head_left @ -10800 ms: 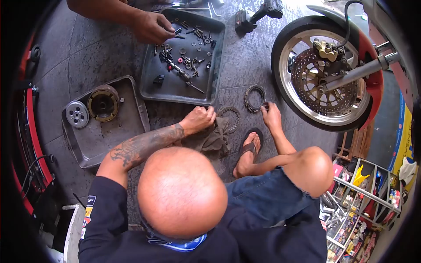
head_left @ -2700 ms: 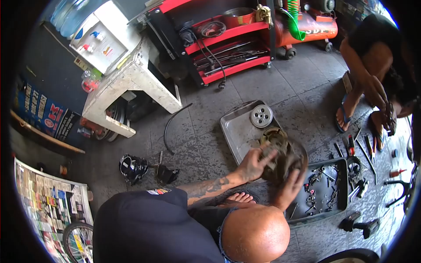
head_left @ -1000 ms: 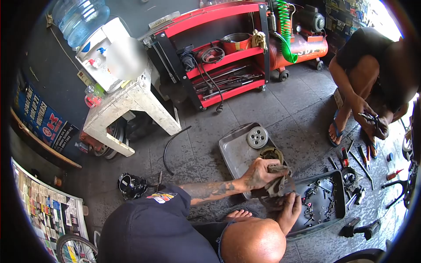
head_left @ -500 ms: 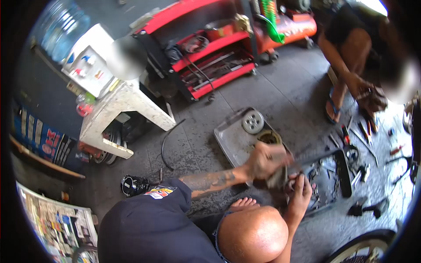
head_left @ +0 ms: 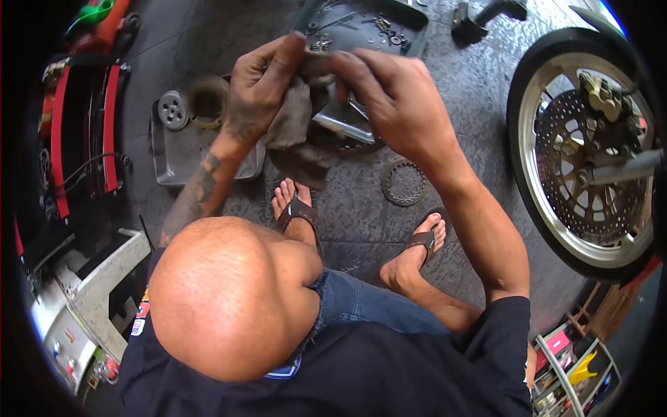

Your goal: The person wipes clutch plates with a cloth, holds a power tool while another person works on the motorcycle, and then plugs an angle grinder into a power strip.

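Note:
My left hand (head_left: 258, 90) is closed on a dirty grey rag (head_left: 290, 119), which hangs down beside its fingers. Close to it, my right hand (head_left: 399, 101) pinches with thumb and fingers at a small dark piece (head_left: 318, 66) between the two hands. Fingers and blur hide what that piece is. Below the hands, a toothed ring plate (head_left: 405, 183) lies on the floor near my right foot. Just behind the rag sits a silvery metal part (head_left: 345, 129).
A tray of small hardware (head_left: 410, 24) stands ahead. To the left, a grey pan (head_left: 167, 156) holds a round metal plate (head_left: 172, 110) and a ring-shaped part (head_left: 207, 103). A motorcycle wheel (head_left: 531, 149) with a brake disc stands at right; a red tool cart (head_left: 59, 132) is far left.
My view has swung right and down, bringing the wheel and both feet into sight. The rag stays with my hands, which now appear higher in view. The other person is out of view.

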The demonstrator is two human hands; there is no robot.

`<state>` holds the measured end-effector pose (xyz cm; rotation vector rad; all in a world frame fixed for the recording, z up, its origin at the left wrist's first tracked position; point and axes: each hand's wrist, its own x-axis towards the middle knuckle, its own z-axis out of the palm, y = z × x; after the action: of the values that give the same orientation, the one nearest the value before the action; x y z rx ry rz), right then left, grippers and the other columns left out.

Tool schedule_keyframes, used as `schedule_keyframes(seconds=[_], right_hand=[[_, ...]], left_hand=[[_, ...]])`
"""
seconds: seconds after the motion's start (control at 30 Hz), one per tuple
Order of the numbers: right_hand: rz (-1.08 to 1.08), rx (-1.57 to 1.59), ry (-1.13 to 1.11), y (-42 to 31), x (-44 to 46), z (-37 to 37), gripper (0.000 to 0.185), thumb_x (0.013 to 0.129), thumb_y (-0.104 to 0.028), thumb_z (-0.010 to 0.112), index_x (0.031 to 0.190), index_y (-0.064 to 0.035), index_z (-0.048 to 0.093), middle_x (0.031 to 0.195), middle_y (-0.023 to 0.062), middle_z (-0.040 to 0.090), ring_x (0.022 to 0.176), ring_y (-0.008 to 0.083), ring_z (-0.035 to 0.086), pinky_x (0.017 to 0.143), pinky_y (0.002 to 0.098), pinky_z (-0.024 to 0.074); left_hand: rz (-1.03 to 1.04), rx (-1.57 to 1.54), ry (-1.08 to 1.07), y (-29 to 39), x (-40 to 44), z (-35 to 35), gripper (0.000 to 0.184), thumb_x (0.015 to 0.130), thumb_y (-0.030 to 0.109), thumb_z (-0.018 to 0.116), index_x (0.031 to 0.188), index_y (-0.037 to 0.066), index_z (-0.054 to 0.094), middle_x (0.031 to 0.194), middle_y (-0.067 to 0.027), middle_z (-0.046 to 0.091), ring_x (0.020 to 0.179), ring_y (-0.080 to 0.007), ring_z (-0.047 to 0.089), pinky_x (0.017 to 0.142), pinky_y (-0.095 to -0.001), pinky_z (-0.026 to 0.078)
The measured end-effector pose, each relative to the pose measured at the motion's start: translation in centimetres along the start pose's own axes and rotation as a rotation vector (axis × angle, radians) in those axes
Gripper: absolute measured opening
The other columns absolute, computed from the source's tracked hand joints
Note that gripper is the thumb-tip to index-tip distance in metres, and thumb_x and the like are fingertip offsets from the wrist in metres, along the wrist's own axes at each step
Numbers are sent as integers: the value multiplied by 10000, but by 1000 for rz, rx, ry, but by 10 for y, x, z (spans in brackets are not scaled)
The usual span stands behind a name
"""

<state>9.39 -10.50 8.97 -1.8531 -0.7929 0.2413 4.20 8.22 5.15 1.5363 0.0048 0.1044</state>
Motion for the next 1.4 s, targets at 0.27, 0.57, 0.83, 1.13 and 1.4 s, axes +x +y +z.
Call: schedule_keyframes(seconds=[0.27, 0.57, 0.83, 1.13, 1.4], right_hand=[[491, -258, -95, 128, -133, -48, 266, 820, -230, 728, 873, 11, 629, 774, 156, 664, 699, 180, 636, 647, 338, 490], [482, -575, -201, 171, -182, -2, 351, 793, -221, 703, 1075, -34, 611, 1000, 154, 574, 993, 322, 539, 828, 412, 445], [362, -720, -129, 172, -205, 10, 398, 765, -87, 668, 1123, 7, 521, 1141, 190, 496, 1075, 374, 485, 909, 440, 441], [359, -765, -311, 178, -187, -3, 358, 741, -111, 698, 1029, -3, 515, 987, 181, 556, 950, 385, 533, 794, 440, 472], [778, -437, -557, 135, -161, -18, 303, 715, -164, 690, 913, 44, 594, 817, 268, 615, 818, 435, 614, 679, 460, 465]], left_hand=[[-510, 58, -232, -93, -57, 30, 514, 964, 486, 467, 949, 15, 673, 832, -18, 660, 739, -73, 567, 677, -231, 451], [-784, 39, -593, -83, -139, 24, 460, 973, 448, 447, 1047, 27, 616, 951, -52, 624, 864, -131, 537, 769, -289, 418], [-882, 5, -610, -80, -179, 14, 429, 980, 414, 428, 1134, 37, 566, 1056, -81, 592, 975, -183, 511, 851, -340, 388], [-807, 59, -516, -94, -189, 26, 420, 988, 375, 408, 1232, 49, 510, 1174, -115, 556, 1100, -242, 481, 943, -398, 355], [-391, 602, -326, -149, -199, 36, 435, 996, 341, 389, 1319, 60, 460, 1279, -144, 524, 1211, -294, 454, 1025, -449, 326]])
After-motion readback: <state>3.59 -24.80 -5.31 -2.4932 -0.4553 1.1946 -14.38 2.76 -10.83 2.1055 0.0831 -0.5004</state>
